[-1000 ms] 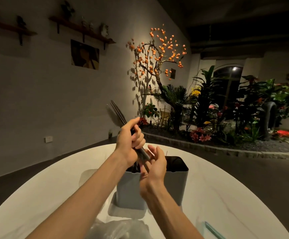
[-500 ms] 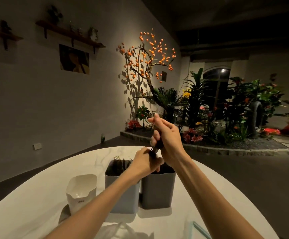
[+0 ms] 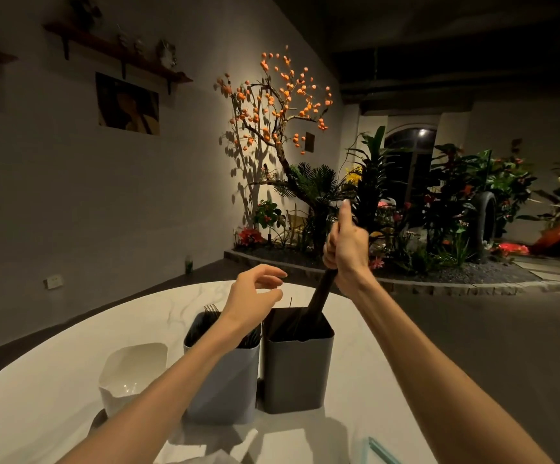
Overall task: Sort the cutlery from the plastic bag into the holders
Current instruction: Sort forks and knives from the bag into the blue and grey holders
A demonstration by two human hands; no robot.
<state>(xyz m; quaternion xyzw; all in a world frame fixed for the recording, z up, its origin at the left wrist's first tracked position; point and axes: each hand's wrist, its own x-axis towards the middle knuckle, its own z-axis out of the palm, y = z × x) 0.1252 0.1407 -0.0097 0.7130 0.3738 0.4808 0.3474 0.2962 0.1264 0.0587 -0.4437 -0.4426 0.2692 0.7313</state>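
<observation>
Our right hand point(image 3: 347, 242) grips a dark chopstick bundle point(image 3: 318, 296), its lower ends inside the dark grey holder point(image 3: 297, 370) at the worktop point(image 3: 54, 363) centre. Our left hand point(image 3: 255, 301) hovers at nine o'clock, fingers loosely curled, empty. We judge the drop-in under way; release comes next. The bundle's long axis leans from seven o'clock up toward one o'clock.
</observation>
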